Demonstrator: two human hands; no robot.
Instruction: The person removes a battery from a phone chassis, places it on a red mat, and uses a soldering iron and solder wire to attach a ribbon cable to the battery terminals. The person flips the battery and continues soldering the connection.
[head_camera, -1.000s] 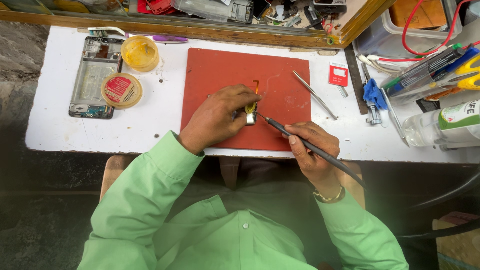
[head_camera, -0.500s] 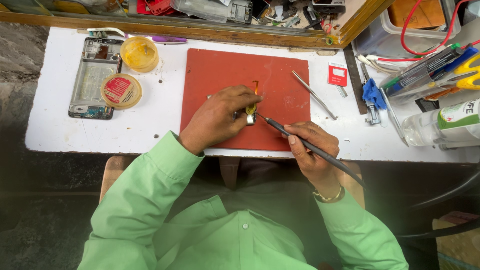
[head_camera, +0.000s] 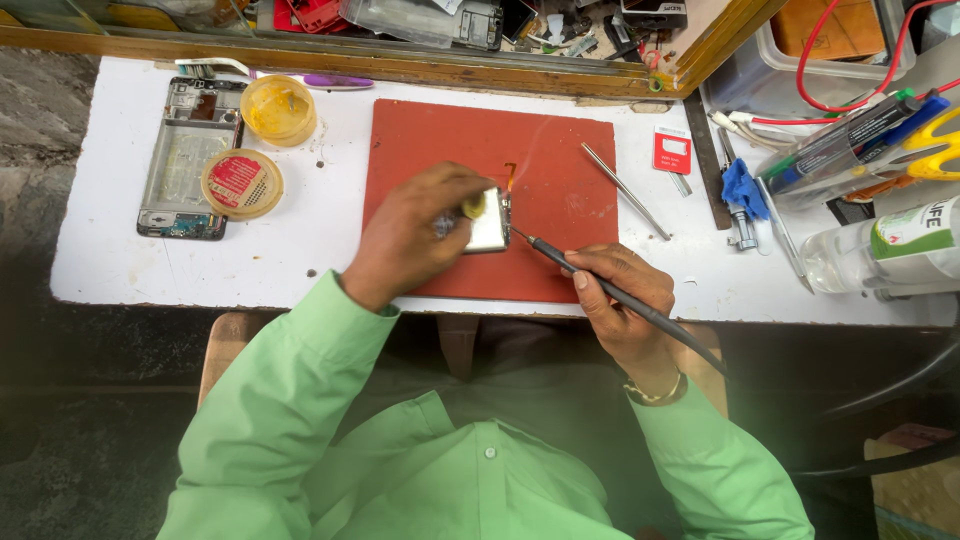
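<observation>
My left hand (head_camera: 415, 235) grips a small metal-shielded phone part (head_camera: 487, 220) and holds it down on the red work mat (head_camera: 560, 170). My right hand (head_camera: 620, 300) holds a thin black soldering iron (head_camera: 600, 283) like a pen. Its tip touches the right edge of the part. A faint wisp of smoke rises over the mat above the tip. A small orange flex piece (head_camera: 510, 175) sticks up just beyond the part.
An opened phone frame (head_camera: 190, 160) lies at the left with two round yellow tins, one open (head_camera: 278, 108) and one lidded (head_camera: 241, 184). Tweezers (head_camera: 625, 190) lie by the mat's right edge. Bottle (head_camera: 880, 255), blue tool (head_camera: 742, 195), pens and cables crowd the right.
The iron's tip stays on the part. My left hand has shifted slightly, showing more of the part's metal face. Smoke now rises from the joint.
</observation>
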